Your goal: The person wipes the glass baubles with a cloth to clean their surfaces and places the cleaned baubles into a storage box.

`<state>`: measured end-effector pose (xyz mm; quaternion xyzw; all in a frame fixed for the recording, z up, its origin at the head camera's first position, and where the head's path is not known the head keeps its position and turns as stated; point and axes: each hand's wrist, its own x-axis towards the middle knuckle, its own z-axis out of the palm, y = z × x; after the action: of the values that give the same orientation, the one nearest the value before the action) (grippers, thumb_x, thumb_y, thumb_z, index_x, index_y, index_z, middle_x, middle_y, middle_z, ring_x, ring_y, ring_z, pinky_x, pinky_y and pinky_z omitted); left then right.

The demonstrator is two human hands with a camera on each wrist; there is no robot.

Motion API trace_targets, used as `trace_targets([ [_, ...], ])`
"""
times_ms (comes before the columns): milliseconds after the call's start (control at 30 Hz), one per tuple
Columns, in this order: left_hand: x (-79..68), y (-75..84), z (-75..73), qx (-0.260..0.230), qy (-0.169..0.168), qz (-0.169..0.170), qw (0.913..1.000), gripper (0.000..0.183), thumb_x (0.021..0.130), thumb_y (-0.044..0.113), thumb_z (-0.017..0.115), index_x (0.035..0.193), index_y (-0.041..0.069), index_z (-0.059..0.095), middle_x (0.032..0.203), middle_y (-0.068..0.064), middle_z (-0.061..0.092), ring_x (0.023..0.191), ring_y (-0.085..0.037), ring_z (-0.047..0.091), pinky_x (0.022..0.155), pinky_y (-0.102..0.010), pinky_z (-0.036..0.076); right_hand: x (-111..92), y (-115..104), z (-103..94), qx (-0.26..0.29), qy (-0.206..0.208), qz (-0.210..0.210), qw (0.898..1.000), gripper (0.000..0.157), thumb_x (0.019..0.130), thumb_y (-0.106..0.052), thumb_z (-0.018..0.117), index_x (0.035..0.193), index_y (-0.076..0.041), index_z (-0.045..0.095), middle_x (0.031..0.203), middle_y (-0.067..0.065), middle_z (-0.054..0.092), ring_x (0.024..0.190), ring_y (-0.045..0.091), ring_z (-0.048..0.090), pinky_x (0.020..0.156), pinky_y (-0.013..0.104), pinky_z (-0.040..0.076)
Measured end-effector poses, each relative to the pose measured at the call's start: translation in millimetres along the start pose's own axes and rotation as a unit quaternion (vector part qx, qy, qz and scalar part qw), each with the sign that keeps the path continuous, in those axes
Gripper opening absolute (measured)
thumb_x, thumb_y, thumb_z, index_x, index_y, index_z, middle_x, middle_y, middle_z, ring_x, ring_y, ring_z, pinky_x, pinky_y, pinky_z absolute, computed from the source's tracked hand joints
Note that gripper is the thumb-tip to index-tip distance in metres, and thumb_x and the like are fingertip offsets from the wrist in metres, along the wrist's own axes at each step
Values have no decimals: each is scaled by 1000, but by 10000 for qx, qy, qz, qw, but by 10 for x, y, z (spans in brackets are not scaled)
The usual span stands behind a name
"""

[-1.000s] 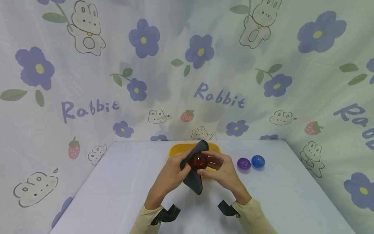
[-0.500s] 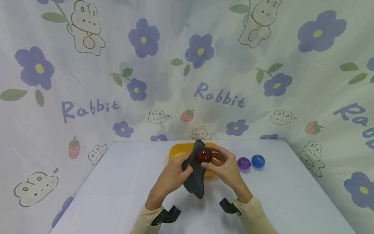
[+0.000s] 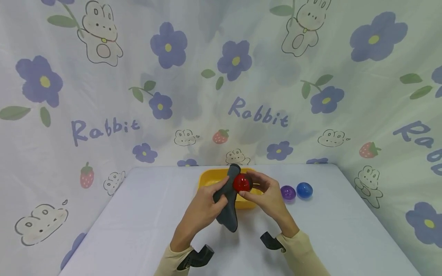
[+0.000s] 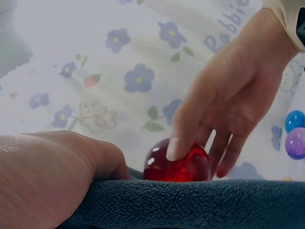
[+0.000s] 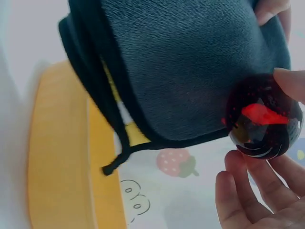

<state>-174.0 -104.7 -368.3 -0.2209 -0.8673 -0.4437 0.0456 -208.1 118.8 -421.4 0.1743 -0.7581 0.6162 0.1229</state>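
Note:
My right hand [image 3: 264, 188] pinches a clear red ball [image 3: 243, 182] between thumb and fingertips. Beside it, my left hand [image 3: 207, 199] grips a folded dark grey cloth [image 3: 228, 209], its thumb and forefinger on the near face. In the left wrist view the red ball [image 4: 177, 162] shows behind the cloth's upper edge [image 4: 200, 200], the right thumb on top of it. The right wrist view has the ball [image 5: 264, 117] overlapping the cloth's lower corner, with a small hanging loop at the cloth's other corner.
A yellow basin [image 3: 210, 175] stands behind and below the hands on the white table [image 3: 145, 222]. To the right lie a purple ball [image 3: 288, 193] and a blue ball [image 3: 304, 190], close together. A patterned curtain [image 3: 193, 76] rises behind the table.
The red ball has come out from within the cloth's fold toward the right, held by the right hand. The cloth now hangs narrower and more closed in the left hand.

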Motion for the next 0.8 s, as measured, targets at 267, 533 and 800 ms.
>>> trace_targets([
  [267,-1,25,-8,64,314,462,9984,54,92,1,59,146,12,60,98,-10,70,54,-4,46,48,-20,39,3,4,55,-182,-255,164,9994,53,82,-18,85,132,-13,68,121,10,75,110,24,70,100,36,54],
  [533,17,-16,-4,216,315,533,9978,55,92,0,60,146,13,61,97,-10,68,50,-1,34,48,-19,34,-24,-42,100,-255,-529,-27,9983,54,81,-17,86,132,-13,69,118,8,75,110,24,70,99,30,55],
  [800,44,-80,-16,131,181,387,9990,52,93,1,59,145,11,61,102,-8,68,56,-4,43,53,-19,39,-68,-97,116,-302,-730,42,9969,52,80,-18,86,130,-17,70,120,5,75,112,25,69,102,45,56],
])
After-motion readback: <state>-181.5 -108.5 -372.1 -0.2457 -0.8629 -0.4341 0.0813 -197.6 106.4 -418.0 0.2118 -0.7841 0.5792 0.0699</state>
